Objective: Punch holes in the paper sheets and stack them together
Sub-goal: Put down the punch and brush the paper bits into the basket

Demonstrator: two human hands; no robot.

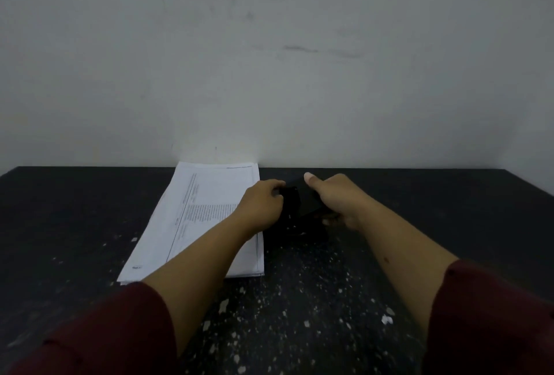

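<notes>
- The black metal hole punch [295, 212] sits on the dark speckled surface [299, 299], its left side just beside the right edge of the stack of white printed paper sheets [204, 212].
- The left hand [263, 205] has its grip curled round the punch's left end; its forearm crosses the sheets.
- The right hand [335, 199] grasps the punch's right side, thumb stretched forward.
- The stack's far edge meets the pale wall [269, 60].
- Bare speckled surface lies open to the right and toward the person.
</notes>
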